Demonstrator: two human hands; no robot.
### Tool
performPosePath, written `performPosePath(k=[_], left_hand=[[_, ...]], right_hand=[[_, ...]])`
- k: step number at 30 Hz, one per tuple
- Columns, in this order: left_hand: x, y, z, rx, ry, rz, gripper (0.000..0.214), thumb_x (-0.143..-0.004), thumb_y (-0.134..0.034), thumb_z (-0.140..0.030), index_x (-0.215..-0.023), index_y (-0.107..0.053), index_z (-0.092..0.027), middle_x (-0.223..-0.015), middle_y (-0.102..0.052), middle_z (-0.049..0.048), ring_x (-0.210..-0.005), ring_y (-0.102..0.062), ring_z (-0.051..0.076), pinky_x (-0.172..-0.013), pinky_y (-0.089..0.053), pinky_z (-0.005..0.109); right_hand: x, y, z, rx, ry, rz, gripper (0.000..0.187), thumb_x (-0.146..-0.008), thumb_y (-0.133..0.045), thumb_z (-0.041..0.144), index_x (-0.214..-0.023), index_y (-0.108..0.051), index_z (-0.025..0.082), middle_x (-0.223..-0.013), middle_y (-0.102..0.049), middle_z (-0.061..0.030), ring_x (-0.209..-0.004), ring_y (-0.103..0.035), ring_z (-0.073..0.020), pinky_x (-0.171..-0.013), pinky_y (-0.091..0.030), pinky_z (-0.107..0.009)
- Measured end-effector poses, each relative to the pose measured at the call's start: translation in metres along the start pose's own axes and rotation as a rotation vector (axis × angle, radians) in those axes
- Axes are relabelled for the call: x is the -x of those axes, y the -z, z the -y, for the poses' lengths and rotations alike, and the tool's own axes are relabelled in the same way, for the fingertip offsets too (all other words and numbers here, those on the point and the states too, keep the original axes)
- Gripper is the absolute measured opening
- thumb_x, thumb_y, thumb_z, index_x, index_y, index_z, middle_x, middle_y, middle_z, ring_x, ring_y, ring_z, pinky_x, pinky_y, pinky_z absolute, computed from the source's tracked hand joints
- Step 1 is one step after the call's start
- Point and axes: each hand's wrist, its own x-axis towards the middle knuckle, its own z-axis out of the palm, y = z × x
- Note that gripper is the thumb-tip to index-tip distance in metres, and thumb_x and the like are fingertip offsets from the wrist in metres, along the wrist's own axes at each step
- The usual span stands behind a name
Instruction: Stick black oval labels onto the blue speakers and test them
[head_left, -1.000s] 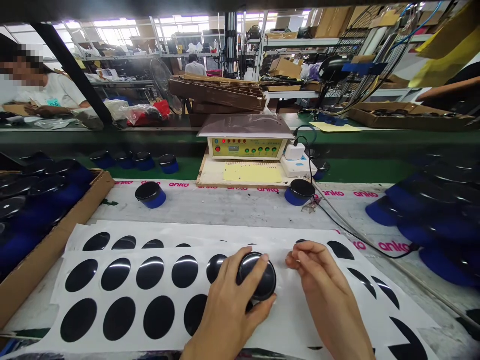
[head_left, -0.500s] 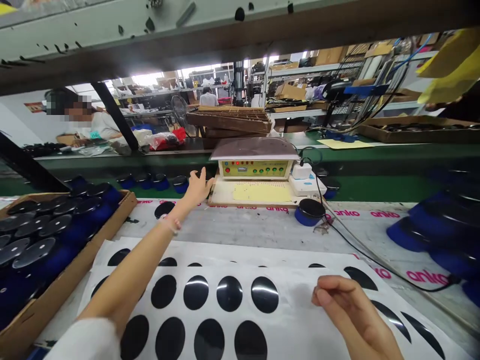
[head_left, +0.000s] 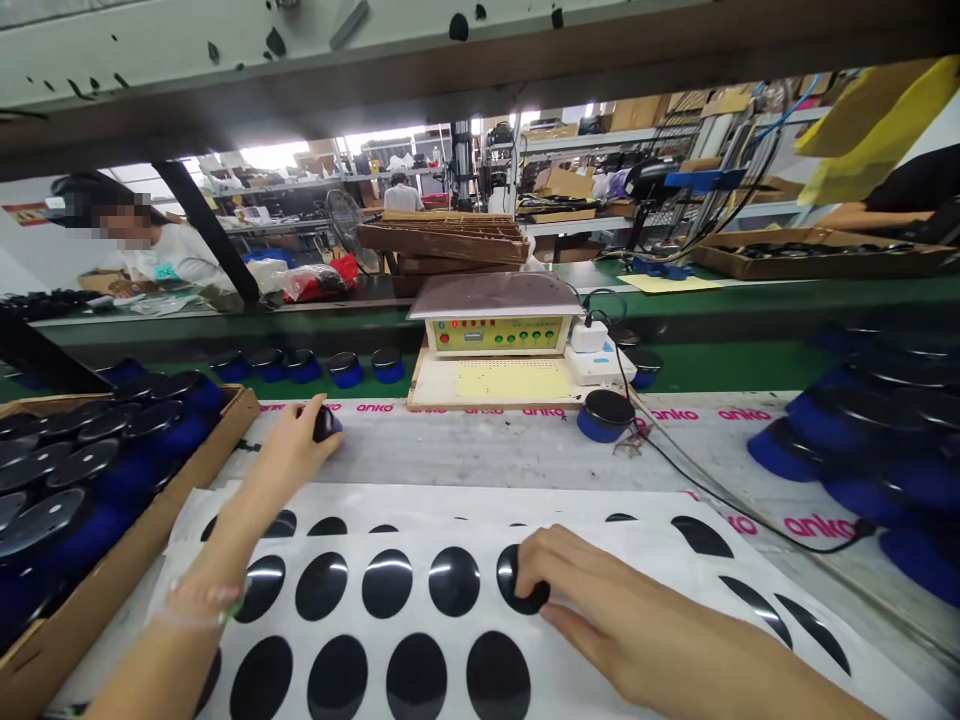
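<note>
My left hand point(head_left: 289, 445) is closed around a blue round tub with a black top point(head_left: 328, 424) on the table, left of centre. Much of the tub is hidden by my fingers. My right hand point(head_left: 574, 590) reaches over a white sheet point(head_left: 585, 670) bearing rows of black round stickers. Its curled fingers and thumb meet at the right edge of one black sticker point(head_left: 517, 580), covering part of it. Whether that edge is lifted cannot be made out. More printed sheets lie beneath and behind the top one.
At left, a cardboard box point(head_left: 238, 410) holds many tubs; others are stacked at right point(head_left: 787, 450). Several tubs point(head_left: 345, 370) line the green belt point(head_left: 712, 350). A control box point(head_left: 495, 335), a single tub point(head_left: 604, 414) and cables lie ahead. A shelf beam point(head_left: 420, 70) crosses overhead. A co-worker point(head_left: 180, 255) sits beyond.
My left hand has drawn back from the belt edge, where a tub now shows, and closed on the tub on the table. My right hand has moved left onto a sticker.
</note>
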Motion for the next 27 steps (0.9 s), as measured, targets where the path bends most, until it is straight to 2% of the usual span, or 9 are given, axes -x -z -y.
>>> performPosePath(k=[3, 7, 9, 12, 16, 19, 21, 23, 27], left_hand=[[0.061, -0.011, -0.025, 0.063, -0.042, 0.075, 0.058, -0.076, -0.067, -0.043, -0.126, -0.048, -0.02, -0.117, -0.061, 0.0077, -0.107, -0.061, 0.03, -0.091, -0.049, 0.043], [0.135, -0.046, -0.059, 0.322, -0.061, -0.083, 0.05, -0.078, -0.067, -0.036, -0.122, -0.047, -0.024, -0.114, -0.061, 0.0071, -0.106, -0.061, 0.026, -0.093, -0.049, 0.042], [0.15, -0.057, -0.064, 0.352, -0.116, -0.137, 0.051, -0.081, -0.065, -0.033, -0.126, -0.045, -0.022, -0.119, -0.056, 0.0093, -0.112, -0.057, 0.026, -0.095, -0.048, 0.042], [0.148, -0.061, -0.058, 0.37, -0.147, -0.115, 0.053, -0.084, -0.062, -0.032, -0.133, -0.043, -0.026, -0.119, -0.052, 0.0089, -0.112, -0.056, 0.025, -0.093, -0.049, 0.041], [0.144, -0.052, -0.055, 0.4, -0.103, -0.029, 0.059, -0.083, -0.064, -0.035, -0.137, -0.04, -0.029, -0.124, -0.052, 0.0082, -0.117, -0.053, 0.026, -0.097, -0.047, 0.044], [0.156, -0.044, -0.065, 0.47, 0.039, 0.029, 0.075, -0.075, -0.072, -0.035, -0.14, -0.033, -0.032, -0.129, -0.055, 0.0057, -0.119, -0.054, 0.029, -0.097, -0.047, 0.047], [0.169, -0.042, -0.076, 0.533, 0.059, 0.122, 0.087, -0.067, -0.078, -0.03, -0.14, -0.03, -0.037, -0.127, -0.059, 0.0019, -0.117, -0.056, 0.029, -0.095, -0.048, 0.047], [0.18, -0.046, -0.087, 0.598, -0.005, 0.23, 0.099, -0.058, -0.082, -0.021, -0.138, -0.029, -0.04, -0.124, -0.061, -0.0008, -0.114, -0.057, 0.028, -0.094, -0.049, 0.047], [0.192, -0.062, -0.098, 0.67, -0.091, 0.351, 0.098, -0.056, -0.082, -0.014, -0.137, -0.032, -0.036, -0.122, -0.062, 0.0005, -0.111, -0.058, 0.026, -0.094, -0.049, 0.045]], right_hand=[[-0.024, -0.001, 0.003, 0.177, 0.125, 0.155, 0.032, -0.076, -0.05, 0.0, -0.096, -0.056, 0.024, -0.108, -0.059, -0.0042, -0.098, -0.054, -0.0234, -0.078, -0.048, -0.035], [-0.043, -0.003, -0.001, 0.291, 0.215, 0.245, 0.04, -0.063, -0.056, -0.003, -0.096, -0.055, 0.021, -0.101, -0.058, -0.0049, -0.088, -0.055, -0.0234, -0.066, -0.045, -0.031], [-0.045, -0.001, -0.002, 0.269, 0.262, 0.249, 0.041, -0.063, -0.055, -0.002, -0.095, -0.055, 0.022, -0.099, -0.057, -0.0037, -0.087, -0.055, -0.0221, -0.064, -0.042, -0.029], [-0.04, 0.003, -0.002, 0.206, 0.307, 0.203, 0.037, -0.069, -0.053, -0.002, -0.096, -0.057, 0.024, -0.098, -0.057, -0.0029, -0.088, -0.054, -0.0208, -0.066, -0.04, -0.029], [-0.016, 0.006, -0.009, 0.335, 0.351, 0.032, 0.026, -0.082, -0.049, 0.003, -0.087, -0.062, 0.024, -0.087, -0.062, -0.0039, -0.079, -0.052, -0.0216, -0.066, -0.038, -0.032], [0.013, 0.009, -0.016, 0.382, 0.281, -0.259, 0.017, -0.087, -0.054, 0.013, -0.082, -0.063, 0.027, -0.077, -0.062, -0.0021, -0.069, -0.052, -0.0203, -0.064, -0.038, -0.033], [0.031, 0.007, -0.017, 0.209, 0.127, -0.575, 0.006, -0.085, -0.062, 0.023, -0.081, -0.061, 0.028, -0.077, -0.06, -0.0014, -0.07, -0.054, -0.02, -0.062, -0.041, -0.031], [0.039, -0.001, -0.013, -0.071, -0.048, -0.797, 0.009, -0.082, -0.065, 0.03, -0.076, -0.059, 0.028, -0.079, -0.057, -0.0018, -0.072, -0.054, -0.0197, -0.058, -0.043, -0.029], [0.025, -0.036, -0.003, -0.623, -0.253, -0.789, 0.031, -0.084, -0.061, 0.041, -0.062, -0.052, 0.022, -0.079, -0.051, -0.0019, -0.069, -0.05, -0.0166, -0.059, -0.043, -0.026]])
